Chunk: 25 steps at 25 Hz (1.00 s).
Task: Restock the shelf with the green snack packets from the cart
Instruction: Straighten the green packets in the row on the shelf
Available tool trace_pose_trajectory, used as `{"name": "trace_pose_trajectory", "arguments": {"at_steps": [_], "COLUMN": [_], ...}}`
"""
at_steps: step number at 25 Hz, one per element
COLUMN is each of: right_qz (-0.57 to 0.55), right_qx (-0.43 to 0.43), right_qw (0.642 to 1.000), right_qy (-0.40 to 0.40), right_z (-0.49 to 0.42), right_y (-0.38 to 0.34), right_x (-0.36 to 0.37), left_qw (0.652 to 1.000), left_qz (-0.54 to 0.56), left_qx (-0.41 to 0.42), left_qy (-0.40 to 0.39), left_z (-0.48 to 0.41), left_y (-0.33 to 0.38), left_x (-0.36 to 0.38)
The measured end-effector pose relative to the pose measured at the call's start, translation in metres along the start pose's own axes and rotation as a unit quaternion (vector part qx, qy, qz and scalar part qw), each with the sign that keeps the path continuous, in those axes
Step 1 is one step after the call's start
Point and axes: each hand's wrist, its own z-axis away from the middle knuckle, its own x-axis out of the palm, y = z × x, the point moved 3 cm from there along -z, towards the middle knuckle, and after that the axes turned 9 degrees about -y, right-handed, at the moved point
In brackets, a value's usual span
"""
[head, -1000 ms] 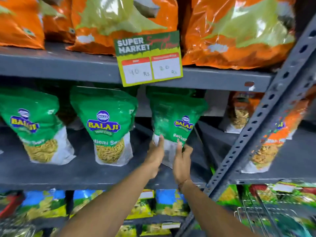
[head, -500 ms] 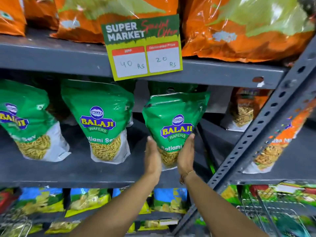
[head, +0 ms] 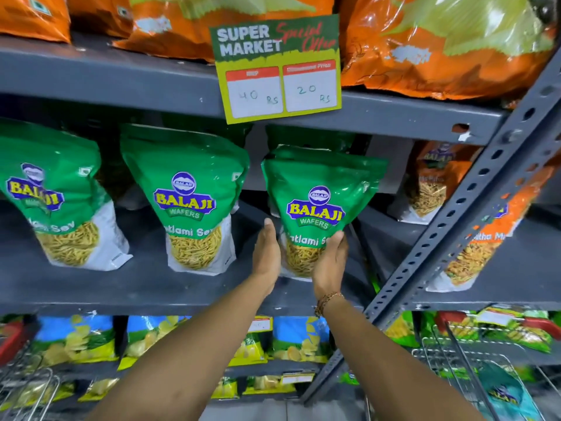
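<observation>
A green Balaji snack packet (head: 318,196) stands upright at the right end of the grey middle shelf (head: 121,287). My left hand (head: 267,250) presses flat against its lower left side, and my right hand (head: 331,262) cups its lower right corner. Another green packet stands right behind it. Two more green packets stand to the left, one (head: 191,202) at the middle and one (head: 51,202) at the far left. The wire cart (head: 473,366) with green packets shows at the bottom right.
A slanted grey perforated upright (head: 473,189) crosses the right side. A price card (head: 279,68) hangs from the upper shelf, which holds large orange bags (head: 440,44). Orange packets (head: 431,183) fill the bay to the right. Blue and yellow packets (head: 76,338) line the lower shelf.
The green packet was turned upright with its front facing out, and my hands moved from under it to its two lower sides. The view shifted closer.
</observation>
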Motion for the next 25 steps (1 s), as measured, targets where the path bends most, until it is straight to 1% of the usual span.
{"name": "trace_pose_trajectory", "arguments": {"at_steps": [1, 3, 4, 5, 6, 7, 9, 10, 11, 12, 13, 14, 16, 17, 18, 19, 20, 22, 23, 24, 25], "right_qz": [0.007, 0.037, 0.042, 0.037, 0.031, 0.028, 0.026, 0.022, 0.017, 0.004, -0.003, -0.009, -0.033, -0.044, -0.047, -0.062, -0.096, -0.157, -0.157, -0.137, -0.106], "right_qx": [0.0, -0.029, -0.043, -0.052, -0.066, -0.082, -0.124, -0.152, -0.175, -0.182, -0.178, -0.169, -0.133, -0.099, -0.069, -0.055, -0.06, -0.082, -0.074, -0.061, -0.033], "right_qw": [0.999, 0.99, 0.985, 0.987, 0.994, 0.996, 0.981, 0.968, 0.957, 0.954, 0.959, 0.969, 0.985, 0.99, 0.993, 0.993, 0.989, 0.98, 0.982, 0.985, 0.987], "right_qy": [0.041, 0.136, 0.163, 0.147, 0.086, 0.007, -0.145, -0.2, -0.231, -0.24, -0.221, -0.179, -0.106, -0.09, -0.086, -0.09, -0.094, -0.086, -0.078, -0.084, -0.114], "right_z": [0.005, 0.028, 0.044, 0.064, 0.09, 0.113, 0.155, 0.17, 0.177, 0.18, 0.173, 0.164, 0.136, 0.125, 0.115, 0.108, 0.105, 0.114, 0.12, 0.128, 0.137], "right_y": [0.002, 0.003, 0.005, 0.008, 0.005, 0.002, -0.017, -0.034, -0.052, -0.07, -0.084, -0.098, -0.11, -0.113, -0.114, -0.115, -0.117, -0.118, -0.11, -0.096, -0.078], "right_x": [-0.001, 0.005, 0.013, 0.027, 0.058, 0.09, 0.161, 0.198, 0.232, 0.265, 0.289, 0.31, 0.335, 0.341, 0.344, 0.345, 0.345, 0.343, 0.344, 0.344, 0.344], "left_qw": [0.999, 0.99, 0.985, 0.977, 0.968, 0.956, 0.924, 0.903, 0.88, 0.864, 0.863, 0.879, 0.934, 0.956, 0.969, 0.971, 0.967, 0.954, 0.954, 0.958, 0.967], "left_qz": [-0.023, -0.048, -0.045, -0.037, -0.029, -0.028, -0.012, 0.011, 0.03, 0.032, 0.03, 0.017, -0.002, -0.011, -0.032, -0.065, -0.092, -0.1, -0.089, -0.082, -0.081], "left_qx": [0.034, 0.129, 0.166, 0.199, 0.229, 0.252, 0.29, 0.304, 0.308, 0.304, 0.295, 0.286, 0.257, 0.23, 0.207, 0.196, 0.201, 0.221, 0.221, 0.218, 0.204], "left_qy": [0.002, 0.012, 0.03, 0.061, 0.103, 0.147, 0.247, 0.304, 0.361, 0.4, 0.41, 0.381, 0.247, 0.182, 0.134, 0.119, 0.128, 0.177, 0.183, 0.165, 0.131], "left_z": [0.007, 0.028, 0.039, 0.049, 0.058, 0.064, 0.069, 0.068, 0.061, 0.053, 0.046, 0.036, 0.015, 0.003, -0.007, -0.011, -0.014, -0.015, -0.008, -0.004, 0.001], "left_y": [0.002, 0.007, 0.01, 0.014, 0.024, 0.034, 0.057, 0.069, 0.078, 0.093, 0.107, 0.123, 0.146, 0.151, 0.154, 0.156, 0.157, 0.154, 0.151, 0.143, 0.132], "left_x": [-0.009, -0.038, -0.054, -0.076, -0.11, -0.142, -0.212, -0.25, -0.288, -0.323, -0.351, -0.375, -0.396, -0.403, -0.408, -0.411, -0.414, -0.42, -0.418, -0.416, -0.412]}}
